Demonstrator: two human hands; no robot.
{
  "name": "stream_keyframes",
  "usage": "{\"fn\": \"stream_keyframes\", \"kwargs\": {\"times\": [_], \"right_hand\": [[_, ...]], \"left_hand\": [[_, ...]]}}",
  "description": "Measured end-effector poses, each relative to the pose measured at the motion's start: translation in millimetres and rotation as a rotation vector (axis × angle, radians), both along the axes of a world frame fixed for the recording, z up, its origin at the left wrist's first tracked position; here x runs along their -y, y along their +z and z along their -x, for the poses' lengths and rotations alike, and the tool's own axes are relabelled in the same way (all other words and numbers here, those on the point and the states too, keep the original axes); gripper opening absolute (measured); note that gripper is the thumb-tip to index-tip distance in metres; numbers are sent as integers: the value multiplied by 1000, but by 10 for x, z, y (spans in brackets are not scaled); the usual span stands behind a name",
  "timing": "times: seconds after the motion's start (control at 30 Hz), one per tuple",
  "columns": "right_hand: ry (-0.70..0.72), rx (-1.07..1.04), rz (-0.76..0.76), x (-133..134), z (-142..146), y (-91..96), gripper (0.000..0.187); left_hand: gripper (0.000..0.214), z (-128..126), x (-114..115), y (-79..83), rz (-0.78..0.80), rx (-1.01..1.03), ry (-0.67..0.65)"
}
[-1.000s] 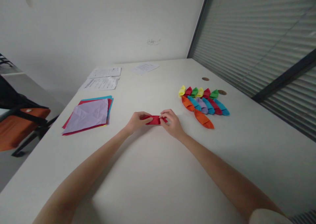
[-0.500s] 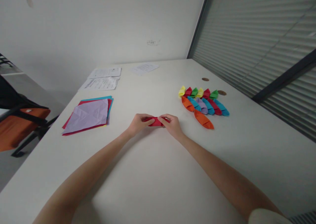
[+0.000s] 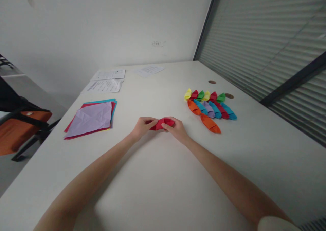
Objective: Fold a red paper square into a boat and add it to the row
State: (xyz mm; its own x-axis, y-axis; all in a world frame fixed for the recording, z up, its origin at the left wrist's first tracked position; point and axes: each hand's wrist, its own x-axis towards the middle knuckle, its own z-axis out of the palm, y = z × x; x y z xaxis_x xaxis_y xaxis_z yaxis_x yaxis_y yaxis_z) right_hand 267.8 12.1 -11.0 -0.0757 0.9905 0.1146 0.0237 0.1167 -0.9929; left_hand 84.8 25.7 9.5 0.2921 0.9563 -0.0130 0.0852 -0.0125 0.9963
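Note:
A folded red paper piece (image 3: 163,123) is held between both my hands at the middle of the white table (image 3: 163,190). My left hand (image 3: 143,127) pinches its left end, fingers closed on it. My right hand (image 3: 176,129) grips its right end, fingers curled around the paper. To the right lie several finished folded paper shapes (image 3: 210,107) in yellow, red, green, blue, purple and orange, laid in rows, with one orange shape (image 3: 210,123) nearest my right hand.
A stack of flat coloured sheets (image 3: 91,119), purple on top, lies to the left. Printed white papers (image 3: 105,81) sit at the far side. An orange chair (image 3: 17,129) stands beyond the left edge. Window blinds (image 3: 267,37) run along the right.
The red paper has been raised slightly and its middle now bulges up between my hands. Both hands have shifted a little along it while keeping hold.

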Motion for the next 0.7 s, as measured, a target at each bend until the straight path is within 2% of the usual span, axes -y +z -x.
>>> {"fn": "stream_keyframes", "kwargs": {"times": [0.07,0.23,0.43,0.6,0.7], "right_hand": [[29,-44,60,-11,-5,-10,44],[35,-77,79,-30,-20,-13,46],[102,-81,76,-16,-34,3,49],[155,-27,81,-32,-53,-48,48],[129,-29,35,-44,-57,-84,57]], "left_hand": [[41,2,-7,-2,-10,7,28],[43,19,-12,21,-16,-21,44],[46,69,-20,87,-1,-106,-82],[44,96,-46,73,21,-143,-88],[43,87,-45,55,2,-125,-93]]}}
